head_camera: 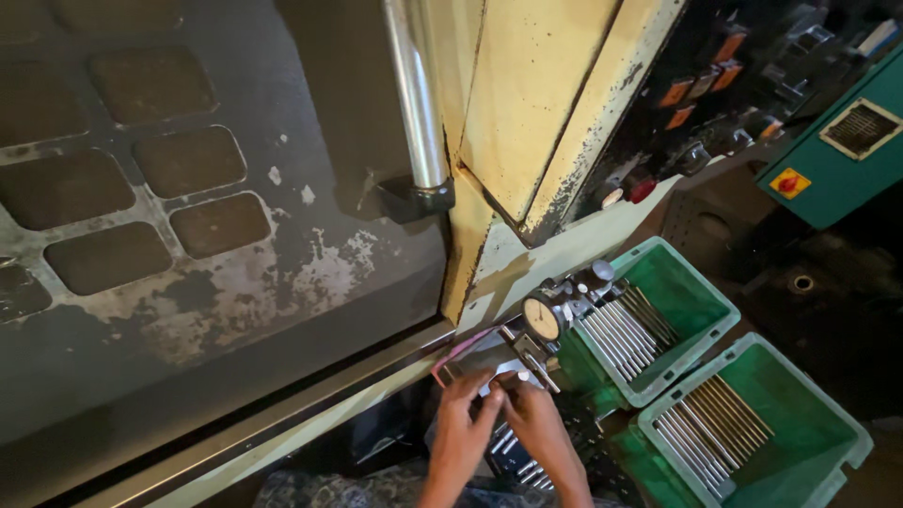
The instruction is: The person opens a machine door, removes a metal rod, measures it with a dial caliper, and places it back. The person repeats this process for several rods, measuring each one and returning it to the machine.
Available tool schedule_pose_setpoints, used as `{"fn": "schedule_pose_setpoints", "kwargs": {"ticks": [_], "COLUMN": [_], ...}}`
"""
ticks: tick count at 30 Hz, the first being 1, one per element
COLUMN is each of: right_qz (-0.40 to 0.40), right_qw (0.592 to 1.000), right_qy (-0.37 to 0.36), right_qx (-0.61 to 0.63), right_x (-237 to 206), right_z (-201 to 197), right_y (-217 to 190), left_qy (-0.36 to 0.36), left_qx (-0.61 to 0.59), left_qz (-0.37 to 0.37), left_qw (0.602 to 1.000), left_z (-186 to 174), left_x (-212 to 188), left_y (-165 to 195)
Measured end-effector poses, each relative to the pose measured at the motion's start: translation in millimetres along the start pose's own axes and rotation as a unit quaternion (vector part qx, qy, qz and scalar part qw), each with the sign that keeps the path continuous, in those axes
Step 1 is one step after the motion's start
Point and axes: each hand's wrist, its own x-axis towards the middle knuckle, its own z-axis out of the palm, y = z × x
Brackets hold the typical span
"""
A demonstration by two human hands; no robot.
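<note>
Low in the middle of the frame, the left hand (461, 428) and right hand (538, 423) meet, fingers pinched together on a small metal rod (503, 383) above more loose rods (513, 456). Just above them sits a dial gauge (542, 318) on its stand. To the right, two green bins (701, 301) hold rows of rods. A worn machine door (188, 235) with a chrome handle (414, 94) fills the left.

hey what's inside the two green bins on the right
Both green bins hold rows of thin metal rods lying side by side. Anything beneath the rods is hidden.
</note>
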Motion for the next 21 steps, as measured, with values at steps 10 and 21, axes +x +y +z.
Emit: {"fn": "schedule_pose_setpoints", "kwargs": {"ticks": [10,21], "right_qz": [-0.029,0.07], "right_qw": [0.995,0.983], "right_qy": [0.023,-0.022], "right_qx": [-0.093,-0.168], "right_x": [-4.8,-2.2], "right_z": [5.4,-0.1], "right_y": [22.6,-1.2], "left_qy": [0.005,-0.028], "left_qx": [-0.029,-0.204], "left_qz": [0.001,-0.113], "left_qw": [1.0,0.972], "left_z": [0.8,13.7], "left_x": [9.0,15.2], "left_y": [60.2,44.2]}}
